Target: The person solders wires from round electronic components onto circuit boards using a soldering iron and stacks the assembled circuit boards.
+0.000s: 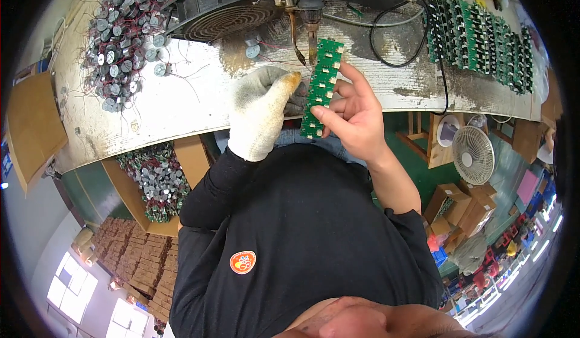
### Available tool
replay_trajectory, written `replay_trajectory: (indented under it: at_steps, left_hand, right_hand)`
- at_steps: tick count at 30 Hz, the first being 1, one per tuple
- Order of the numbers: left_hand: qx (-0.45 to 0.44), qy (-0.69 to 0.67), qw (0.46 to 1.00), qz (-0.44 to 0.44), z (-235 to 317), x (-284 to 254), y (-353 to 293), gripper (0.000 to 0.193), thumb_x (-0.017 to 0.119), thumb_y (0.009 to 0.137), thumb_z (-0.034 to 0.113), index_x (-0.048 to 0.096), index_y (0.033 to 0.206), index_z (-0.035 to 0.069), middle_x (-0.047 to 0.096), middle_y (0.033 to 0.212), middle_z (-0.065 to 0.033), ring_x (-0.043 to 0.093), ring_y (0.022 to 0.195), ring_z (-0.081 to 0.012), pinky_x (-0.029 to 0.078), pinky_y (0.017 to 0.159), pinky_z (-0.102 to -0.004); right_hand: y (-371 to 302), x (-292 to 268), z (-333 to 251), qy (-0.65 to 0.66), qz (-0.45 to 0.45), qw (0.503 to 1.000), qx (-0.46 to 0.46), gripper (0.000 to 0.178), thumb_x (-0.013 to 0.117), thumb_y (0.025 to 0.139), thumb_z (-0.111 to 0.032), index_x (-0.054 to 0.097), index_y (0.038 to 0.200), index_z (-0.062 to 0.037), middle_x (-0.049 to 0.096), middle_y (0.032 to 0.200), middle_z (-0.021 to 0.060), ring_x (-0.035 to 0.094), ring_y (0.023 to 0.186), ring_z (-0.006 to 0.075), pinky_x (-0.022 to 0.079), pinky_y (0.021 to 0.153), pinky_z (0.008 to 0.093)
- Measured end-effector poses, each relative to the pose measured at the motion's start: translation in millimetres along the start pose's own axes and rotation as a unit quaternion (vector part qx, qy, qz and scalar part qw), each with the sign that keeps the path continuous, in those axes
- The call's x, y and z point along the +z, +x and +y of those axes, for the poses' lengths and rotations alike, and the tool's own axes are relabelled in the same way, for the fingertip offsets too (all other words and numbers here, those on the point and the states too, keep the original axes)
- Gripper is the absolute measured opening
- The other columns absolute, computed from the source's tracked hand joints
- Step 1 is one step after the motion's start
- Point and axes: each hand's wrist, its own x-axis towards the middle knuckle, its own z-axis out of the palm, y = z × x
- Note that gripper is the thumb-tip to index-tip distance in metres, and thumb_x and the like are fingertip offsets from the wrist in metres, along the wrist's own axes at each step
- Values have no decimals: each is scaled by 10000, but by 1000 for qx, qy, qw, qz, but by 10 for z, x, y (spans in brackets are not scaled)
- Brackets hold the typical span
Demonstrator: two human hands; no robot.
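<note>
Peeling worktop (pixel 199 105), apparently green floor (pixel 423 182)

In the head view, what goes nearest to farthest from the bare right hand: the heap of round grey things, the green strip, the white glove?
1. Green strip: held in the right hand.
2. White glove: just left of the strip.
3. Heap of round grey things: far left, on the table.

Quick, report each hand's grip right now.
Left hand: gloved, partly curled; whether it holds anything cannot be told.
Right hand: bare, closed, holding a green circuit board strip.
</note>
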Motion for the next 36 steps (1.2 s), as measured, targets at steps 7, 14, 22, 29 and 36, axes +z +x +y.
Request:
replay_trajectory:
  at_steps: [7, 14, 22, 29, 36]
  left_hand:
    - [66, 192, 979, -16, 37, -128, 9, 200, 616, 898, 153, 599, 979, -29, 641, 839, -56, 591, 792, -117, 494, 723, -275]
    - [385, 403, 830, -8, 88, -500, 49, 502, 683, 719, 37, 513, 1186, -28, 468, 1243, -198, 526, 1102, -305, 469, 917, -363]
    - [311, 543, 762, 166, 492, -1152, -163, 279, 623, 740, -35, 635, 1012, 28, 579, 1008, -115, 593, 728, -184, 490, 682, -281]
    - [305, 687, 653, 87, 697, -1214, -8, 230, 689, 755, 88, 665, 984, 86, 571, 887, -108, 592, 800, -273, 480, 687, -355]
    - [320, 703, 632, 67, 614, -1219, 121, 135, 690, 777, 136, 685, 906, 98, 566, 842, -93, 597, 724, -279, 484, 639, -369]
  right_hand:
    - [21, 14, -12, -1, 1, 1000, 6, 710, 635, 828, 65, 240, 1414, -6, 572, 1064, 168, 615, 682, 119, 493, 508, 215]
    - [80, -28, -27, 3, 51, 999, -5, 701, 629, 833, 56, 258, 1424, -10, 574, 1048, 152, 620, 693, 128, 495, 496, 226]
    - [126, -28, 10, 14, 44, 999, -25, 680, 598, 849, 64, 232, 1421, 24, 567, 1019, 159, 607, 681, 125, 488, 486, 219]
    - [154, 9, -7, 8, 39, 999, -27, 674, 596, 852, 62, 233, 1419, 25, 556, 1019, 154, 600, 680, 117, 489, 486, 217]
    - [131, -22, -4, 11, 40, 999, -26, 676, 598, 852, 61, 233, 1419, 23, 553, 1027, 155, 601, 680, 121, 491, 491, 221]
